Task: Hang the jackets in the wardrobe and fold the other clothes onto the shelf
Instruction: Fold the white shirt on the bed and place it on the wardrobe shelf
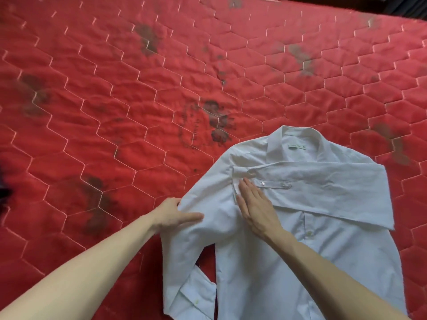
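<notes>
A pale white button-up shirt (323, 239) is lying front-up on a red quilted mattress (115, 112), toward its near right part. One sleeve (323, 188) is lying folded across the chest, its buttoned cuff (261, 179) ending near the opposite shoulder. The shirt's long axis is running from the near edge of the mattress away toward the far edge, with the collar (298, 139) pointing to the far side. The left hand (173, 215) is pinching the cloth at the other sleeve's shoulder, thumb lying over the fabric. The right hand (256, 209) is pressing flat on the chest just below the cuff, fingers straight and together. Dark stains (217, 123) are marking the mattress beyond the collar and elsewhere.
</notes>
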Demonstrator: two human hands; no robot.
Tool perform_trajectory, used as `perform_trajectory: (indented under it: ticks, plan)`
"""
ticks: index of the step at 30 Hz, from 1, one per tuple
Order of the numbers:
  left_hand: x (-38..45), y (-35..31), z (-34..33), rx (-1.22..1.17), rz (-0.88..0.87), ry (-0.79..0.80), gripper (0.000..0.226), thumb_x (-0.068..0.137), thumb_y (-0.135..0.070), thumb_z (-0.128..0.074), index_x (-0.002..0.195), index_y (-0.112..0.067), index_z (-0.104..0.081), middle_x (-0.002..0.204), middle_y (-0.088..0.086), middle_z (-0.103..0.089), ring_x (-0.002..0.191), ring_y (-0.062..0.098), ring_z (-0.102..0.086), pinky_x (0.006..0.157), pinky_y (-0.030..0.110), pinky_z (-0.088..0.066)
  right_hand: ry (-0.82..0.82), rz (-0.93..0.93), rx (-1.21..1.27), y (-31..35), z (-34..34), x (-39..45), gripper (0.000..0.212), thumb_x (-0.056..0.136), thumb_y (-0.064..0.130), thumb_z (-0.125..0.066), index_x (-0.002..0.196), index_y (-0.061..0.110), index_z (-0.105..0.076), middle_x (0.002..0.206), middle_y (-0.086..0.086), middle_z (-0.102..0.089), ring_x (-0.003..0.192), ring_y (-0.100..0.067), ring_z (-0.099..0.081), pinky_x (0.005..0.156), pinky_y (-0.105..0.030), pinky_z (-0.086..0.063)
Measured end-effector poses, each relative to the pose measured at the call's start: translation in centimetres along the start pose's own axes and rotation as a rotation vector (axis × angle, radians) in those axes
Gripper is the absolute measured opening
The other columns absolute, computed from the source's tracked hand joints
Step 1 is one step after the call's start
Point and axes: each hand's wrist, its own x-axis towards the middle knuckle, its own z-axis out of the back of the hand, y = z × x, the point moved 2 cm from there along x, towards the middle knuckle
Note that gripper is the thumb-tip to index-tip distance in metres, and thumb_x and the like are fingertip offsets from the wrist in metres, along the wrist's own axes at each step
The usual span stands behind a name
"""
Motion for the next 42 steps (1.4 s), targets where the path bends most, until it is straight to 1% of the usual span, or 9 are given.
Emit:
perform_trajectory:
  ticks: [4, 14, 19, 24, 27, 30, 36, 39, 42]
  plan:
    - [-1.4, 1.7, 3.4, 0.225, 0.124, 0.267, 0.055, 0.062, -0.060, -0.091, 0.092, -0.014, -0.082, 0.091, -0.003, -0.081, 0.085, 0.017, -0.077, 0.079, 0.032, -0.060, -0.017, -0.032, -0.033, 0.6, 0.5, 0.8, 0.056, 0.112, 0.040, -0.030, 0.162, 0.016, -0.032, 0.171, -0.002, -0.026, 0.157, -0.020, -0.023, 0.126, -0.033, -0.017]
    - [-5.7, -0.3, 14.8, -0.029, -0.115, -0.073, 0.059, 0.083, -0.057, -0.080, 0.050, -0.023, -0.043, 0.058, -0.006, -0.034, 0.049, 0.007, -0.033, 0.047, 0.014, -0.030, -0.002, -0.149, 0.010, 1.6, 1.4, 2.5, 0.040, 0.106, 0.040, -0.050, 0.139, 0.019, -0.049, 0.153, -0.010, -0.041, 0.140, -0.036, -0.039, 0.116, -0.045, -0.030]
    - [-7.9, 1.4, 16.4, 0.229, 0.016, 0.104, 0.033, 0.072, -0.049, -0.091, 0.081, -0.019, -0.082, 0.072, -0.006, -0.072, 0.067, 0.013, -0.068, 0.062, 0.026, -0.053, -0.027, -0.160, 0.030, 2.5, 2.0, 3.7, 0.036, 0.108, 0.035, -0.045, 0.135, 0.014, -0.056, 0.145, -0.013, -0.050, 0.144, -0.031, -0.033, 0.119, -0.044, -0.022]
    - [-8.7, 6.7, 18.3, 0.499, 0.102, 0.023, 0.043, 0.086, -0.045, -0.075, 0.055, -0.020, -0.058, 0.058, -0.012, -0.055, 0.053, 0.009, -0.048, 0.052, 0.024, -0.038, -0.023, -0.157, -0.188, 2.7, 1.4, 4.1, 0.062, 0.099, 0.047, -0.021, 0.131, 0.011, -0.060, 0.135, -0.017, -0.055, 0.126, -0.039, -0.044, 0.107, -0.050, -0.035]
    - [-9.4, 9.0, 19.1, 0.349, 0.053, -0.138, 0.042, 0.096, -0.045, -0.058, 0.065, -0.018, -0.052, 0.061, -0.007, -0.051, 0.052, 0.012, -0.042, 0.049, 0.024, -0.032, -0.289, -0.231, -0.218, 5.1, 1.5, 3.4, 0.035, 0.102, 0.030, -0.049, 0.125, 0.006, -0.062, 0.129, -0.022, -0.058, 0.116, -0.044, -0.052, 0.099, -0.055, -0.045]
    - [-9.6, 9.1, 18.6, 0.293, -0.006, -0.235, 0.040, 0.101, -0.039, -0.053, 0.069, -0.017, -0.047, 0.065, -0.005, -0.044, 0.055, 0.012, -0.039, 0.053, 0.026, -0.033, -0.491, 0.018, -0.241, 9.8, 0.6, 2.3, 0.044, 0.088, 0.013, -0.064, 0.131, 0.009, -0.057, 0.129, -0.018, -0.055, 0.113, -0.042, -0.052, 0.095, -0.052, -0.043]
    - [-9.6, 6.0, 16.5, 0.015, -0.019, -0.141, 0.025, 0.103, -0.026, -0.053, 0.085, -0.009, -0.059, 0.078, 0.006, -0.054, 0.067, 0.017, -0.049, 0.061, 0.033, -0.039, -0.342, 0.648, 0.015, 19.4, -4.5, -2.0, 0.088, 0.075, 0.029, -0.082, 0.151, 0.026, -0.039, 0.148, -0.007, -0.043, 0.133, -0.027, -0.048, 0.105, -0.041, -0.042]
    - [-9.1, 4.2, 14.9, -0.224, 0.010, -0.119, 0.037, 0.101, -0.014, -0.058, 0.138, -0.018, -0.058, 0.122, 0.009, -0.067, 0.096, 0.022, -0.066, 0.075, 0.031, -0.053, -0.399, 0.891, -0.028, 21.9, -6.1, -3.1, 0.088, 0.081, 0.025, -0.083, 0.155, 0.030, -0.036, 0.157, -0.009, -0.035, 0.146, -0.027, -0.041, 0.117, -0.039, -0.036]
    - [-8.8, 2.5, 13.7, -0.408, 0.024, -0.046, 0.047, 0.104, -0.006, -0.050, 0.143, -0.031, -0.058, 0.114, 0.002, -0.064, 0.088, 0.018, -0.064, 0.071, 0.024, -0.053, -0.546, 0.936, -0.030, 23.4, -6.2, -3.6, 0.066, 0.093, 0.015, -0.072, 0.151, 0.034, -0.045, 0.155, -0.005, -0.037, 0.147, -0.025, -0.041, 0.116, -0.043, -0.041]
